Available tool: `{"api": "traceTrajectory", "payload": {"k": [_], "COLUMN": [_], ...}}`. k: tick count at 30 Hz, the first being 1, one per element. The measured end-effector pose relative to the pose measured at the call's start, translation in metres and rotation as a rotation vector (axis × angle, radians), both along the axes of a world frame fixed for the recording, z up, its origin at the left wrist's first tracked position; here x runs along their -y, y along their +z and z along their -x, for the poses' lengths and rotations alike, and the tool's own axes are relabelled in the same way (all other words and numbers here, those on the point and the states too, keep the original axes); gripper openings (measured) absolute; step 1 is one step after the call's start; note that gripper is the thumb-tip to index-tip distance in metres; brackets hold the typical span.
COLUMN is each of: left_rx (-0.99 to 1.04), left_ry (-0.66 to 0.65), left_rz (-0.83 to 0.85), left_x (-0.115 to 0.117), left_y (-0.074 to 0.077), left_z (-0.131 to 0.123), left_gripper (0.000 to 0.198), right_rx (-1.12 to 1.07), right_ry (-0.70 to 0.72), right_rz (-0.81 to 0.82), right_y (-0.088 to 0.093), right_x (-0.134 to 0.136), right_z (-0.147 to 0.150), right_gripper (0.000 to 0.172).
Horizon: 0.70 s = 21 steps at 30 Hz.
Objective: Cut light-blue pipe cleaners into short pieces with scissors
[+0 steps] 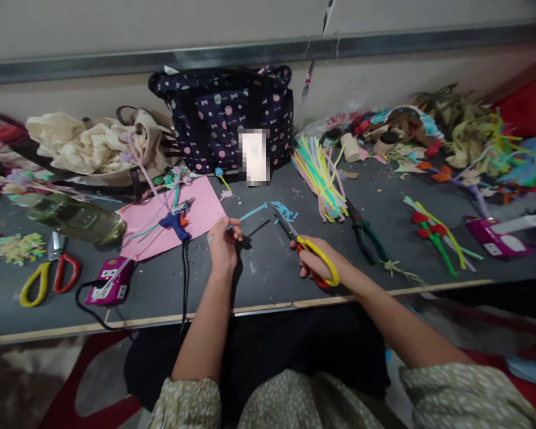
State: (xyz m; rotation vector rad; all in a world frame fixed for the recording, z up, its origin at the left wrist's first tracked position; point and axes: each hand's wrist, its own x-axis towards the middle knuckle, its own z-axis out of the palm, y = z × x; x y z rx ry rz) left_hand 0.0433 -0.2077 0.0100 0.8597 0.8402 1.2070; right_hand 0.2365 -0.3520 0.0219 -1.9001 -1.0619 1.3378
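My left hand is closed in a pinch on a thin light-blue strip that sticks out to the right above the grey table. My right hand grips scissors with yellow and red handles, blades pointing up and left toward the strip's far end. Small blue cut pieces lie on the table just beyond the blade tips.
A blue glue gun lies on pink paper. Behind stand a dotted dark bag, a bundle of coloured strips and green-handled pliers. A second pair of scissors, a bottle and craft flowers lie around.
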Motion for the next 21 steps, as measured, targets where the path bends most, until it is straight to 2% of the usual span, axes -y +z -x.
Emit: {"api": "traceTrajectory", "payload": {"k": [3, 5, 10, 17, 21], "left_rx": [0.001, -0.003, -0.021, -0.018, -0.026], "left_ry": [-0.038, -0.062, -0.106, -0.175, -0.208], "left_rz": [0.003, 0.005, -0.004, -0.032, -0.032], "left_x": [0.0, 0.001, 0.004, 0.005, 0.006], "left_y": [-0.001, -0.001, 0.0, -0.002, -0.002], "left_z": [0.0, 0.0, 0.0, -0.001, -0.002], "left_gripper": [0.027, 0.029, 0.03, 0.031, 0.032], "right_rx": [-0.129, -0.207, -0.159, -0.247, -0.193], "right_ry": [-0.121, -0.151, -0.065, -0.038, -0.018], "right_rz": [-0.006, -0.003, -0.047, 0.007, 0.033], "right_y": [0.004, 0.012, 0.03, 0.029, 0.035], "right_x": [0.007, 0.011, 0.013, 0.009, 0.005], "right_z": [-0.001, -0.003, -0.008, 0.002, 0.009], "right_gripper": [0.042, 0.046, 0.045, 0.04, 0.036]}}
